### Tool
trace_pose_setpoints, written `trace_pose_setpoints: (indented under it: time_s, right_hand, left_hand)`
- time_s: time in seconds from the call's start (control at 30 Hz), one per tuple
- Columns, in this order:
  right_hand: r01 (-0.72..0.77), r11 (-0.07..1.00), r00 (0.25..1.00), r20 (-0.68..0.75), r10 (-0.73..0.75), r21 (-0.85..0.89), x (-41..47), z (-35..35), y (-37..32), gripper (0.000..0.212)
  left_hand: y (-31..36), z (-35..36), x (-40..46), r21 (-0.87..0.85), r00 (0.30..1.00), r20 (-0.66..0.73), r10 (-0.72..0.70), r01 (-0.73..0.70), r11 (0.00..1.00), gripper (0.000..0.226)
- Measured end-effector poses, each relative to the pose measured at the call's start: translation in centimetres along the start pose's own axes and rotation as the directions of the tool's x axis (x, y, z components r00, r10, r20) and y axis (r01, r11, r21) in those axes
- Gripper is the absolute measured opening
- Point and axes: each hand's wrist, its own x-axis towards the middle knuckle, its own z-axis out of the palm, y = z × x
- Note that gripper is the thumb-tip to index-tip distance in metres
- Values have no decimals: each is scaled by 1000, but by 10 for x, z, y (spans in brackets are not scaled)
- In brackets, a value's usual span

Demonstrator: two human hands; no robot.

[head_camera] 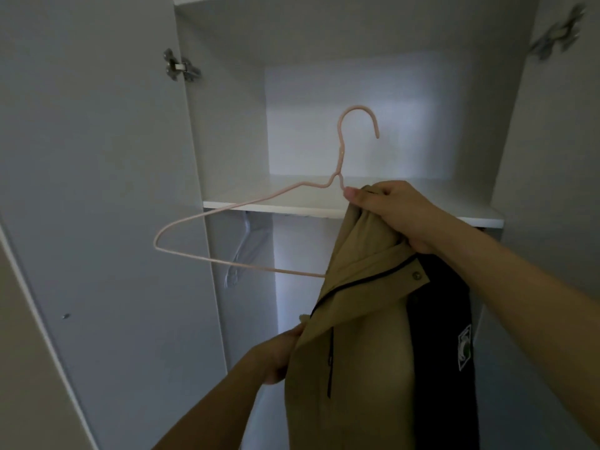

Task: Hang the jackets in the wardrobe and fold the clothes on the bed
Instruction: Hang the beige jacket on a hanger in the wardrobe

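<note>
I am holding a tan jacket [354,336] up in front of the open wardrobe [350,206]. My right hand [393,216] is gripping the bunched collar together with the neck of a pink hanger [224,228], my thumb pressing just below the hook. The hanger is tilting, its left shoulder and bottom bar sticking out bare to the left while its right side is disappearing inside the jacket. My left hand [282,355] is pinching the jacket's front edge lower down, well apart from my right hand. A dark zip is running down the jacket's front, and a snap button is sitting on the collar flap. A dark garment [441,339] is hanging just behind the jacket, bearing a white and green patch [465,347] whose writing is too blurred to read.
</note>
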Motion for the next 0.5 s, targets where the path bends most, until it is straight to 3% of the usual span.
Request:
trace_pose_setpoints:
  time_s: [0.07,0.17,0.23,0.3,0.33,0.4,0.5]
  right_hand:
    - [12,1000,1000,-28,-11,15,-2,-1,3,66]
    - [37,998,998,-61,-34,46,-7,-10,7,76]
    - [58,998,996,-69,-56,14,-10,-21,13,68]
    - [83,996,996,-42,-85,-42,-14,-33,20,54]
    - [90,995,995,-24,-92,-44,-15,-39,25,49]
    - [85,996,996,-9,-85,-37,-16,-46,37,47]
    - [94,982,995,5,-95,-163,-16,-52,60,49]
  left_hand:
    - [-2,3,5,166,998,48,-43,35,985,17]
    - [-3,5,15,216,998,-60,-17,29,976,19]
    - [7,-7,10,238,980,-185,73,-27,971,24]
    - [28,-27,1,257,914,-363,181,-88,962,22]
    - [43,-41,-5,167,883,-417,216,-159,973,19]
    - [77,-68,-18,-8,882,-416,222,-248,969,17]
    - [125,-99,-47,80,937,-334,105,-83,993,48]
